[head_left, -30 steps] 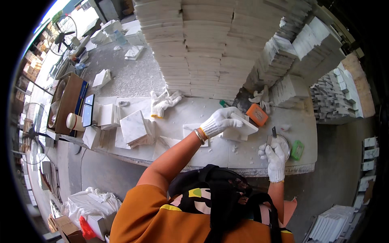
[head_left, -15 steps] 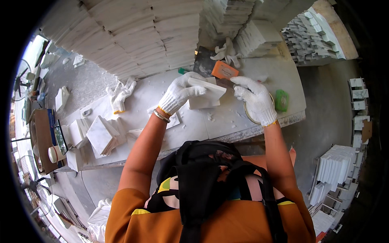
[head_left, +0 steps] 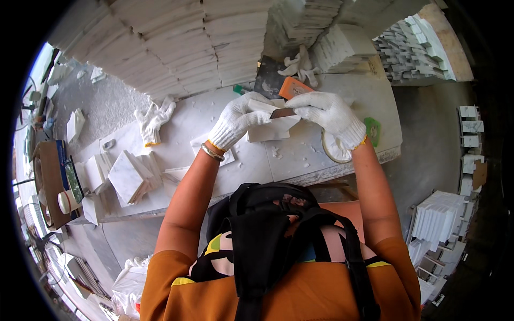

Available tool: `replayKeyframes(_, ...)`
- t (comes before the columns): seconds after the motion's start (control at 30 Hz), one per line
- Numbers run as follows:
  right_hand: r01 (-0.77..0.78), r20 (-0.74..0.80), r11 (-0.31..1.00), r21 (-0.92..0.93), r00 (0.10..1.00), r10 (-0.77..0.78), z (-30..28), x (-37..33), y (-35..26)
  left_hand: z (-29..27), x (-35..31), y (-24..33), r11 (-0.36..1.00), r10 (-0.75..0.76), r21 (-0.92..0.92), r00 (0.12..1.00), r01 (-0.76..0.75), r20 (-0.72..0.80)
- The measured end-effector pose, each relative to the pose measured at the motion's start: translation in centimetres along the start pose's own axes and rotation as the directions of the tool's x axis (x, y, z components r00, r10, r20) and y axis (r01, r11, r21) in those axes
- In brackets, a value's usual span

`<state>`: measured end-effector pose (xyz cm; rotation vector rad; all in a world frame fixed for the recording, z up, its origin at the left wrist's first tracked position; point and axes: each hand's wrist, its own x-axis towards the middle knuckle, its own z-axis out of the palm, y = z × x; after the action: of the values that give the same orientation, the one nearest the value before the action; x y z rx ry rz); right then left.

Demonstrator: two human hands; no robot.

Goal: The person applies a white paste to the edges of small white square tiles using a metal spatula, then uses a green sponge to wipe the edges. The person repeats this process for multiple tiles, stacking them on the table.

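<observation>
My left hand [head_left: 234,122], in a white knit glove, grips a white marble tile [head_left: 261,106] tilted up above the table. My right hand [head_left: 333,117], gloved the same way, pinches a small flat dark brown piece [head_left: 282,113] whose kind I cannot make out. That piece lies along the edge of the tile; whether it touches is hard to tell. Just below the hands is another white tile [head_left: 270,131]. Under my right wrist a round dish with a pale rim [head_left: 336,156] is partly hidden. An orange box [head_left: 294,88] lies just beyond the right fingers.
Tall stacks of white tiles [head_left: 176,48] wall off the table's far side. Tiles lean together at the left [head_left: 130,176]. Loose gloves lie on the left [head_left: 155,122] and at the back [head_left: 301,67]. A green object [head_left: 371,131] sits near the table's right end.
My right hand has moved left, bringing the brown piece to the tile in my left hand. More of the round dish now shows. The view has shifted slightly.
</observation>
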<state>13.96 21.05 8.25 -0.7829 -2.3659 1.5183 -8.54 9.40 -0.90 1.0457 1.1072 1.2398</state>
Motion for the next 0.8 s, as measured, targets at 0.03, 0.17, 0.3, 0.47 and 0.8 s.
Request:
replayKeyframes(0.03,-0.017,0.005,1.000,-0.020,1.000,0.017,0.0,-0.1,-0.2,0.0,-0.1,0.0,1.000,-0.002,0.000,1.000,0.002,-0.008)
replayKeyframes(0.17,-0.074,0.009,0.996,0.040,0.997,0.074,-0.1,-0.5,0.2,0.3,-0.3,0.2,1.000,-0.010,-0.005,1.000,0.010,-0.020)
replayKeyframes(0.3,-0.039,0.009,0.999,0.023,0.999,0.038,-0.1,-0.1,-0.1,0.1,-0.1,0.1,1.000,-0.004,-0.015,1.000,0.004,-0.006)
replayKeyframes(0.47,0.094,0.019,0.986,-0.138,0.996,-0.093,0.7,1.7,-0.8,-0.2,0.2,0.0,0.999,-0.030,-0.016,1.000,0.030,0.006)
replayKeyframes(0.8,-0.023,0.024,1.000,0.020,0.999,0.023,-0.5,-0.2,0.5,0.4,-0.3,0.8,0.999,-0.038,-0.005,0.999,0.038,-0.031)
